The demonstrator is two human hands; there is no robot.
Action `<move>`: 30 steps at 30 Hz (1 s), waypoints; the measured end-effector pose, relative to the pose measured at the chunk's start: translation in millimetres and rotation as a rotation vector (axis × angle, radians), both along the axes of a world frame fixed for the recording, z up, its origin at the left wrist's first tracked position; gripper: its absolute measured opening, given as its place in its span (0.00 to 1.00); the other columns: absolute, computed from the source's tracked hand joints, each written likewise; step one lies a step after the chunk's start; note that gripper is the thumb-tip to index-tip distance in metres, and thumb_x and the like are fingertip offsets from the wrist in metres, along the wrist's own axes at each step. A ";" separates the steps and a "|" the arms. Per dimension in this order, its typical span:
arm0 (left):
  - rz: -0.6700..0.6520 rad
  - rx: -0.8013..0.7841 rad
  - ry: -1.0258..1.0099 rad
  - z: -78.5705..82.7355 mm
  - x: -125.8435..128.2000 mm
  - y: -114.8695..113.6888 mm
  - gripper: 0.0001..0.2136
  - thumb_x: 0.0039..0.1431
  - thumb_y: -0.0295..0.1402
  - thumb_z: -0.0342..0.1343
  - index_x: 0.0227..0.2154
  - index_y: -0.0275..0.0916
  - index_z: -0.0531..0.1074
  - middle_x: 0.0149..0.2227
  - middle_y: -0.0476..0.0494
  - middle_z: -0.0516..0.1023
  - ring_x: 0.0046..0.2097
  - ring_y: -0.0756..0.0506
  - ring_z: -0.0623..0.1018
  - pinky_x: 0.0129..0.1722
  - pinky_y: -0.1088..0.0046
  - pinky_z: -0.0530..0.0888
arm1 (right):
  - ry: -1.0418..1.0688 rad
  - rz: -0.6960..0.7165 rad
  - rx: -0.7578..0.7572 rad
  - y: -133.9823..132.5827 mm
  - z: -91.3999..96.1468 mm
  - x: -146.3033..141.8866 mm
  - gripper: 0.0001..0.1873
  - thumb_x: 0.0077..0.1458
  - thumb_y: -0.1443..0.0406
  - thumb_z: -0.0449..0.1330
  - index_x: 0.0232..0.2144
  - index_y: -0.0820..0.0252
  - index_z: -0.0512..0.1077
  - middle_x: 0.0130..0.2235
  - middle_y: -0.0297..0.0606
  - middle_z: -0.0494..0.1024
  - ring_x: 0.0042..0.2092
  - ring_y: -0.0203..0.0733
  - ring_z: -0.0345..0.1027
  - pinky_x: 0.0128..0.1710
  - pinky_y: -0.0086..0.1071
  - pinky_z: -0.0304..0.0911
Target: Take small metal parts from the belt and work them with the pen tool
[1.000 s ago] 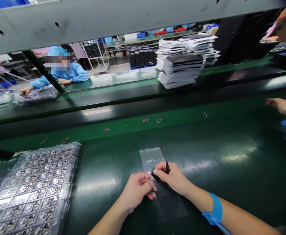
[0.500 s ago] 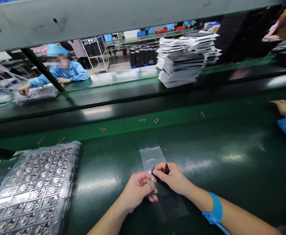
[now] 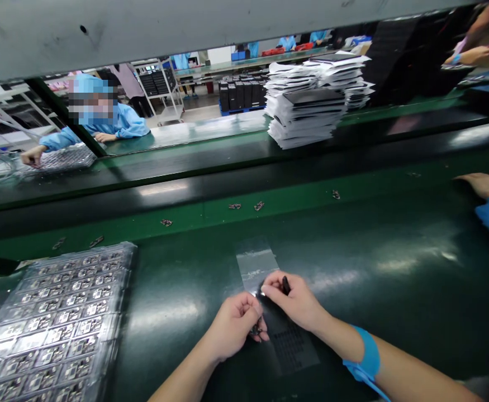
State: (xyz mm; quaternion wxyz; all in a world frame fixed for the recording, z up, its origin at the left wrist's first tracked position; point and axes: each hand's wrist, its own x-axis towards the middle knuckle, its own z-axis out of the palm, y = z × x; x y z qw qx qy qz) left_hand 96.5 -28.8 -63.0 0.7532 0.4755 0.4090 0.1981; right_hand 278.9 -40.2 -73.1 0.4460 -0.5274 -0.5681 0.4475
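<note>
My left hand [image 3: 242, 324] is closed around a small circuit board [image 3: 255, 329], mostly hidden by the fingers. Close by on the right, my right hand [image 3: 292, 298] pinches a slim tool with a black end [image 3: 286, 285]; its working tip cannot be made out. Beneath and between both hands lies a clear plastic bag [image 3: 257, 262] with dark print on its lower part. A blue strap [image 3: 365, 352] with a cord circles my right wrist.
A stack of clear trays [image 3: 132, 268] holding small boards stands at the left. Several loose board pieces [image 3: 234, 206] lie along the green strip. Another person's hand [image 3: 485, 184] rests at the right edge. A co-worker [image 3: 129, 120] sits beyond, near stacked papers [image 3: 307, 120].
The board in my left hand has turned or sunk deeper between the fingers. A thin wire that stuck up from my right fingers no longer shows. The view has shifted slightly.
</note>
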 end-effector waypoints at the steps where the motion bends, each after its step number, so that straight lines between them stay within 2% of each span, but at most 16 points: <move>1: 0.012 0.017 -0.001 0.2 0.1 0.6 0.12 0.58 0.40 0.55 0.28 0.36 0.64 0.23 0.48 0.74 0.26 0.50 0.76 0.28 0.76 0.70 | -0.016 -0.057 0.040 -0.5 3.7 5.6 0.10 0.59 0.61 0.56 0.29 0.60 0.71 0.25 0.32 0.68 0.28 0.38 0.63 0.29 0.29 0.59; 3: 0.037 0.045 0.011 0.5 0.4 1.2 0.11 0.59 0.39 0.54 0.27 0.36 0.65 0.25 0.45 0.77 0.28 0.49 0.75 0.31 0.74 0.70 | -0.056 -0.122 0.139 -4.9 10.8 18.8 0.13 0.63 0.60 0.52 0.29 0.59 0.71 0.28 0.34 0.69 0.31 0.40 0.65 0.33 0.31 0.60; 6: 0.064 0.056 0.039 0.5 1.4 0.1 0.10 0.58 0.37 0.55 0.28 0.35 0.69 0.31 0.41 0.80 0.32 0.49 0.75 0.35 0.73 0.69 | -0.158 -0.108 0.193 -22.2 14.1 35.0 0.19 0.66 0.59 0.48 0.26 0.59 0.69 0.31 0.36 0.69 0.34 0.42 0.66 0.36 0.33 0.62; 10: 0.069 0.067 0.037 -0.2 3.7 -4.1 0.09 0.55 0.36 0.58 0.26 0.35 0.72 0.36 0.40 0.80 0.37 0.47 0.76 0.40 0.72 0.68 | -0.169 -0.008 -0.025 -58.5 4.7 38.9 0.21 0.68 0.57 0.47 0.29 0.59 0.71 0.25 0.33 0.71 0.23 0.37 0.66 0.26 0.30 0.64; 12: 0.063 0.066 0.033 -0.2 4.8 -6.1 0.09 0.54 0.36 0.58 0.26 0.35 0.73 0.37 0.40 0.81 0.39 0.46 0.76 0.42 0.71 0.68 | -0.129 0.042 -0.104 -74.1 0.9 35.1 0.18 0.67 0.57 0.49 0.37 0.60 0.75 0.27 0.36 0.75 0.27 0.40 0.71 0.31 0.32 0.69; 14: 0.060 0.062 0.037 0.0 5.6 -7.5 0.09 0.53 0.37 0.59 0.26 0.35 0.75 0.38 0.41 0.81 0.41 0.45 0.76 0.44 0.70 0.68 | -0.079 0.079 -0.159 -83.9 -0.7 29.9 0.15 0.65 0.58 0.53 0.44 0.59 0.75 0.33 0.40 0.79 0.37 0.46 0.75 0.37 0.35 0.72; 17: 0.048 0.078 0.048 -0.4 5.8 -8.3 0.10 0.54 0.38 0.59 0.27 0.36 0.75 0.38 0.41 0.80 0.42 0.44 0.76 0.45 0.70 0.69 | -0.063 0.085 -0.206 -88.1 -2.0 22.9 0.11 0.61 0.61 0.59 0.43 0.58 0.76 0.39 0.42 0.80 0.41 0.48 0.75 0.37 0.35 0.73; 23: 0.021 0.137 0.058 -5.0 5.3 -9.5 0.09 0.56 0.37 0.57 0.26 0.36 0.74 0.39 0.41 0.80 0.43 0.44 0.77 0.45 0.70 0.69 | -0.226 0.028 -0.022 -83.4 -10.1 15.8 0.05 0.59 0.65 0.60 0.35 0.59 0.76 0.30 0.37 0.78 0.30 0.43 0.73 0.31 0.33 0.68; 30: 0.011 0.147 0.053 -7.6 5.3 -10.5 0.10 0.57 0.37 0.56 0.27 0.36 0.74 0.38 0.42 0.80 0.42 0.44 0.77 0.43 0.71 0.70 | -0.301 0.021 0.037 -82.7 -13.7 14.7 0.06 0.60 0.64 0.59 0.34 0.59 0.75 0.29 0.37 0.78 0.29 0.42 0.71 0.30 0.32 0.66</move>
